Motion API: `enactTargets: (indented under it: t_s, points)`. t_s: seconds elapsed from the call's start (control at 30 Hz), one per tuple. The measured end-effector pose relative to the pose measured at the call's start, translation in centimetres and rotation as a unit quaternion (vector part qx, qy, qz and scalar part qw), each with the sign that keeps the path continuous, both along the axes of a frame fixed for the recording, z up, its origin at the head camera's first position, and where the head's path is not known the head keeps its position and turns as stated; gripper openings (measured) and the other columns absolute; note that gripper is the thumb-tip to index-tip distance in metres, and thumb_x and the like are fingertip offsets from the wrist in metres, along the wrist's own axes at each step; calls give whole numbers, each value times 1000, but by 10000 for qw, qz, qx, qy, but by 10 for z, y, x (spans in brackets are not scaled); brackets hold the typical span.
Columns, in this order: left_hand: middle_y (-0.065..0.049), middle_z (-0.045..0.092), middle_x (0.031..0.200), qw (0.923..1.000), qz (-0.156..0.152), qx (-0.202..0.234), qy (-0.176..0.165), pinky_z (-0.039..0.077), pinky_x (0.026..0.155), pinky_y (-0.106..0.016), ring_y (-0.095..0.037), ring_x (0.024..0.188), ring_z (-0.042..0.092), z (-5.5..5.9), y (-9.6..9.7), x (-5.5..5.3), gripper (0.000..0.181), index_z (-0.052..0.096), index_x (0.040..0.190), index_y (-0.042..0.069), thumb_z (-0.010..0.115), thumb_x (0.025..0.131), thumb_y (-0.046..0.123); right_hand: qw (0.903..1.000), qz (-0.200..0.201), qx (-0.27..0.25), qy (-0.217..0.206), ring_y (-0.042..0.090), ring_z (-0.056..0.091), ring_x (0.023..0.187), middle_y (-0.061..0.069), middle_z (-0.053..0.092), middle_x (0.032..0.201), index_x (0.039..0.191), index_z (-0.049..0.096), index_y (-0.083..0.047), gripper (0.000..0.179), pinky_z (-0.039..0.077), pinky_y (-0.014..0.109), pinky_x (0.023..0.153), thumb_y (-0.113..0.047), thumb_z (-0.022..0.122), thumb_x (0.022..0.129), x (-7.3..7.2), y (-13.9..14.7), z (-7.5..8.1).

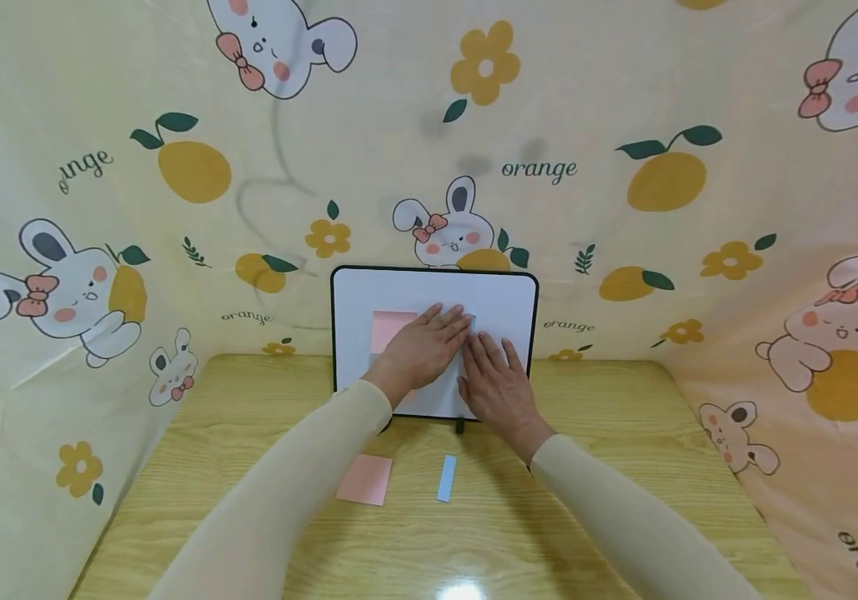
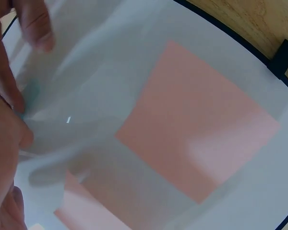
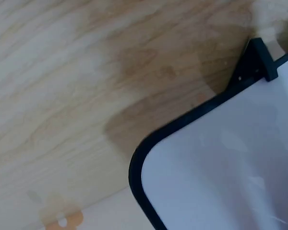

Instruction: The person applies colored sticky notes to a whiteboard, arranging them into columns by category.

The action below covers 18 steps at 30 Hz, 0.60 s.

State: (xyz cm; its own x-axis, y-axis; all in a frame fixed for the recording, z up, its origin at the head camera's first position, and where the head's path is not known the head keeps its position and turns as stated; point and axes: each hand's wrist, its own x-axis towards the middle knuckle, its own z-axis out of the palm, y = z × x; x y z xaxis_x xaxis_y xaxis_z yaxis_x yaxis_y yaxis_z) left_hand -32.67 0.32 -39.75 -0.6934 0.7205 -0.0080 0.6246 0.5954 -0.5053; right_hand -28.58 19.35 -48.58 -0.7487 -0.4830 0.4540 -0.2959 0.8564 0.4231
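Observation:
A whiteboard [image 1: 429,287] with a black rim stands on the table, a pink sticky note [image 1: 389,327] on its left half. My left hand [image 1: 429,346] lies across the middle of the board, fingers extended toward a bluish strip [image 1: 472,321] that they mostly cover. Just right of it, my right hand [image 1: 498,383] rests on the board with straight fingers pointing up at the same strip. The left wrist view shows a large pink note [image 2: 197,120] low on the board and the bluish patch [image 2: 32,96] under fingertips. My right hand is outside the right wrist view.
On the wooden table [image 1: 594,475] in front of the board lie another pink note [image 1: 365,481] and a light blue strip [image 1: 447,479]. Black feet [image 3: 254,62] hold the board up. A printed cloth [image 1: 579,242] hangs behind and at both sides.

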Motion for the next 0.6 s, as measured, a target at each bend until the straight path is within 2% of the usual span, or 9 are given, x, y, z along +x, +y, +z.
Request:
enactTargets:
  t_s: [0.1, 0.23, 0.4, 0.6]
  points:
    - [1, 16, 177, 10000, -40, 8, 39, 8, 136, -43, -20, 165, 8, 2, 3, 2, 55, 24, 169, 15, 35, 117, 29, 9988, -184, 129, -443, 28, 20, 164, 9, 26, 174, 166, 29, -5, 72, 15, 57, 133, -46, 48, 110, 2, -1, -1]
    - [1, 15, 178, 10000, -82, 5, 50, 8, 136, -43, -19, 165, 7, -1, 9, 2, 56, 22, 170, 15, 34, 117, 30, 9958, -297, 123, -860, 28, 6, 166, 9, 15, 176, 168, 23, -5, 75, 4, 59, 134, -49, 45, 111, 5, 0, -5]
    - [2, 13, 178, 9999, -139, -8, 31, 6, 136, -42, -19, 166, 5, -2, 9, -2, 57, 19, 170, 16, 33, 117, 31, 9946, -316, 147, -977, 28, 1, 166, 8, 12, 177, 168, 19, -7, 79, 2, 59, 134, -54, 44, 110, 6, 1, -7]
    - [3, 19, 177, 9997, -137, -51, 180, 9, 136, -41, -18, 165, 11, 0, -1, -6, 56, 26, 169, 17, 35, 116, 31, 9942, -359, 209, -991, 27, 0, 166, 7, 10, 177, 169, 18, -8, 81, 0, 59, 134, -58, 42, 110, 7, 2, -10]
